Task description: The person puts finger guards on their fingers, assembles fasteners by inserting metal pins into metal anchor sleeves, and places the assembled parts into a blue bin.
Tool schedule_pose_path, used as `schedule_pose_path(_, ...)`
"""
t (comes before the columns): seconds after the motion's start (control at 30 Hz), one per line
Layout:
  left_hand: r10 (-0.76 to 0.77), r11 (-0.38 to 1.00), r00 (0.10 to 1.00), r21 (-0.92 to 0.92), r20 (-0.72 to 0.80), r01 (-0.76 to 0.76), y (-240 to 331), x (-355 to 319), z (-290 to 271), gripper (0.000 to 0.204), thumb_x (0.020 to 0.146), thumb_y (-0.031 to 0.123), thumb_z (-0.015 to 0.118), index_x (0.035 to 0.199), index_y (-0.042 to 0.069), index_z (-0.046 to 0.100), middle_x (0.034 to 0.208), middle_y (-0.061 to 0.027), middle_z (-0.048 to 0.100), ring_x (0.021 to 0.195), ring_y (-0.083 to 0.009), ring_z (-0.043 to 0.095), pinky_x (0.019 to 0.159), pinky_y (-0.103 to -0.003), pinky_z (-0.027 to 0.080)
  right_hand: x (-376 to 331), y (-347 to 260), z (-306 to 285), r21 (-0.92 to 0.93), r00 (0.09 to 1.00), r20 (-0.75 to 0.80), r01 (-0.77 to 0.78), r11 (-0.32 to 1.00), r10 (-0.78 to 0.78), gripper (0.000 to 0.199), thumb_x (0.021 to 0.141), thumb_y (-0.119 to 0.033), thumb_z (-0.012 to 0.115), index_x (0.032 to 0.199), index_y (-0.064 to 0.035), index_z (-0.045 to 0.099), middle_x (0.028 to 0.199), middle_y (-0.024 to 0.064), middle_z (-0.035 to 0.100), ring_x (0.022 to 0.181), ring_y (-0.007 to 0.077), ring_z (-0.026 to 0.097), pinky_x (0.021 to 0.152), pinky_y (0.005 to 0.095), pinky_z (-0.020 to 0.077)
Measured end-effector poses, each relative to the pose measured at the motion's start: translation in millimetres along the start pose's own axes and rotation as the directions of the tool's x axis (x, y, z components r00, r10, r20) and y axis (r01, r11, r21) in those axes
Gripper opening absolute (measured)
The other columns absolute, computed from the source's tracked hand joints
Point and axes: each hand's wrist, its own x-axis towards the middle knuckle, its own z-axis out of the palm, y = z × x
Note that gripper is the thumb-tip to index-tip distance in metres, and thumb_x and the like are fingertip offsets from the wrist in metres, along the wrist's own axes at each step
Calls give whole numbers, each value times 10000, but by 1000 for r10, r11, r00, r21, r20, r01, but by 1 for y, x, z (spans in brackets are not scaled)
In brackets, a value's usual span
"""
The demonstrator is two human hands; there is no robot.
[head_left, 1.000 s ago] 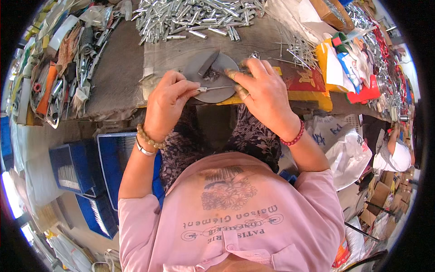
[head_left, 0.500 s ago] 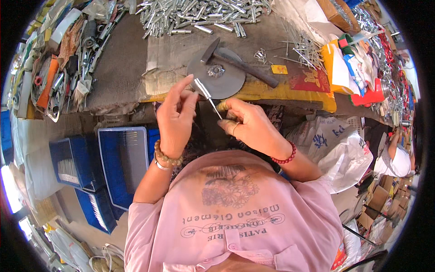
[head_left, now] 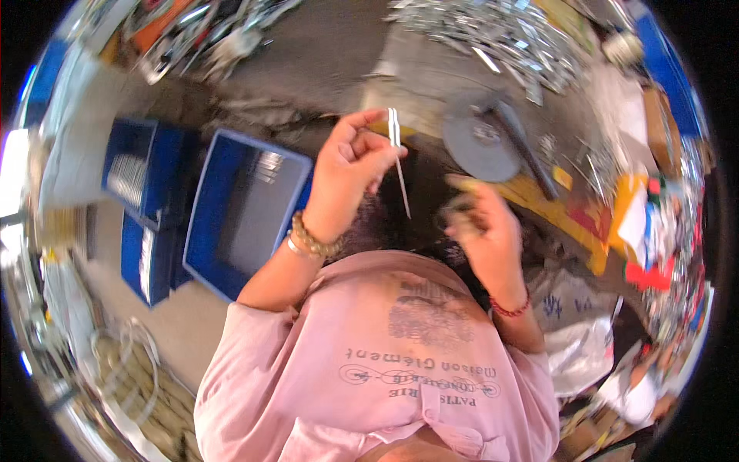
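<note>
A thin metal rod with a shiny silver tube on its upper end (head_left: 395, 135) stands nearly upright in my left hand (head_left: 348, 171), pinched between thumb and fingers. Its thin lower end hangs free over the dark gap in front of my body. My right hand (head_left: 491, 235) is apart from the rod, to its right, with fingers loosely bent and spread. That hand is blurred by motion, and I see nothing in it. Yellow wrapping shows on one of its fingers. Beyond it on the bench lie a round grey metal disc (head_left: 469, 150) and a hammer (head_left: 527, 154).
A pile of silver tubes (head_left: 493, 35) covers the back of the bench. Thin rods (head_left: 599, 173) lie at the right. Left of me stand a large blue bin (head_left: 202, 258) with a few rods and smaller blue bins (head_left: 138, 254) holding many. A white sack (head_left: 577, 346) sits at the right.
My right hand has let go of the rod and moved right. My left hand keeps the rod, now more upright. The view has turned left, toward the blue bins.
</note>
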Motion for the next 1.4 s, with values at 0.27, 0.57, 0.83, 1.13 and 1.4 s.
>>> schedule_pose_path(0.27, 4, 979, 759, 157, -651, 129, -55, -21, -253, 429, 913, 42, 753, 1318, -16, 624, 910, -32, 717, 653, -58, 550, 536, -212, 401, 18, 17, -30, 172, 980, -196, 8, 985, 26, 322, 1006, -18, 624, 1327, -8, 645, 967, 36, 704, 705, 57, 585, 644, 198, 461)
schedule_pose_path(0.57, -153, 911, 527, 87, -836, 402, -169, -9, -389, 379, 879, 115, 810, 1214, -19, 695, 847, -73, 709, 598, -145, 609, 515, -279, 458, 16, 24, -28, 123, 962, -272, 2, 992, 31, 288, 1005, -24, 629, 1288, 5, 669, 929, 15, 680, 675, 57, 571, 631, 199, 455)
schedule_pose_path(0.83, -23, 681, 456, 320, -889, 659, -184, 9, -412, 468, 842, 218, 854, 1187, -65, 714, 1047, -194, 761, 894, -312, 732, 805, -420, 576, 19, 29, -26, 182, 962, -272, 30, 983, 21, 273, 1004, -35, 644, 1271, 14, 677, 961, 22, 679, 673, 58, 565, 623, 205, 457)
schedule_pose_path(1.13, 411, 775, 452, 564, -792, 284, -121, 17, -364, 463, 958, 411, 762, 1051, -42, 731, 912, -123, 735, 794, -184, 627, 753, -364, 532, 20, 17, -25, 204, 980, -190, -16, 979, 56, 261, 1009, -35, 620, 1260, 8, 679, 971, 31, 703, 726, 72, 614, 660, 213, 503)
schedule_pose_path(1.4, 630, 607, 774, 658, -59, -445, 71, 90, -121, 205, 1071, 214, 639, 1057, 38, 743, 813, 26, 640, 623, -38, 488, 551, -199, 382, 15, 17, -29, 259, 991, -123, -27, 966, 60, 237, 1003, -33, 649, 1235, 5, 679, 948, 10, 710, 749, 47, 618, 664, 209, 507)
